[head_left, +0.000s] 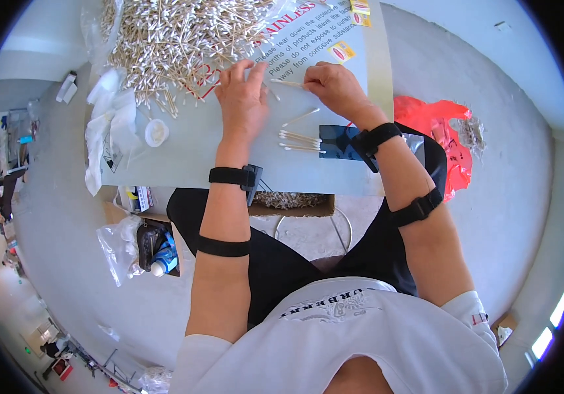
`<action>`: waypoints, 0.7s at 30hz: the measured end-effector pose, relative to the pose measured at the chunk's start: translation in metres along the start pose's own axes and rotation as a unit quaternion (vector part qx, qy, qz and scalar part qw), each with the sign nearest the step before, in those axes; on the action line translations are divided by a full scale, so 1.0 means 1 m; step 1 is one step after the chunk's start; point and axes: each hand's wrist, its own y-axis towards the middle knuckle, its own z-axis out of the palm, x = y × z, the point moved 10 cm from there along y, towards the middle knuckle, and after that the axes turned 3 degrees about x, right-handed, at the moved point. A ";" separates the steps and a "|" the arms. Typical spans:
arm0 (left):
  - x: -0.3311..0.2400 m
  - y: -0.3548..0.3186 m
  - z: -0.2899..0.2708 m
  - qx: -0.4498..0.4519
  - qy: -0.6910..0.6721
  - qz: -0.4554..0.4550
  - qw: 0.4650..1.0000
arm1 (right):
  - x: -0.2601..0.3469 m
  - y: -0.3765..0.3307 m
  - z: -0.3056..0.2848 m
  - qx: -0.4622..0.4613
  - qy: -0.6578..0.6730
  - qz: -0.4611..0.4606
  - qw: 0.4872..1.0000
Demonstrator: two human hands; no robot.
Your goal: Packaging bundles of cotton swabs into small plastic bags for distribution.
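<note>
Wooden cotton swab point(286, 83) lies crosswise, pinched between left hand point(242, 98), right hand point(334, 87).

The cotton swabs point(183, 39) were white-tipped on pale tan sticks. The table point(190, 148) was a pale grey-blue, and the printed sheet point(308, 33) on it carried red and black lettering with small yellow labels. The pouch point(334, 141) was dark blue. The plastic bag point(436, 125) on the floor point(505, 164) was bright red; the floor itself was plain grey. The wrist straps point(233, 176) were black, the shirt point(361, 341) white with grey lettering, the trousers point(282, 262) black.
</note>
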 end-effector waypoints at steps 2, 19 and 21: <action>-0.016 -0.004 0.000 -0.017 0.009 0.029 0.999 | -0.001 0.000 0.002 -0.008 -0.011 0.009 1.000; -0.038 -0.009 0.003 -0.003 0.008 0.055 0.998 | -0.024 -0.011 -0.009 -0.079 0.003 0.078 0.994; -0.039 -0.013 0.005 0.008 0.007 0.052 0.999 | -0.028 -0.016 -0.014 -0.108 0.045 0.082 0.990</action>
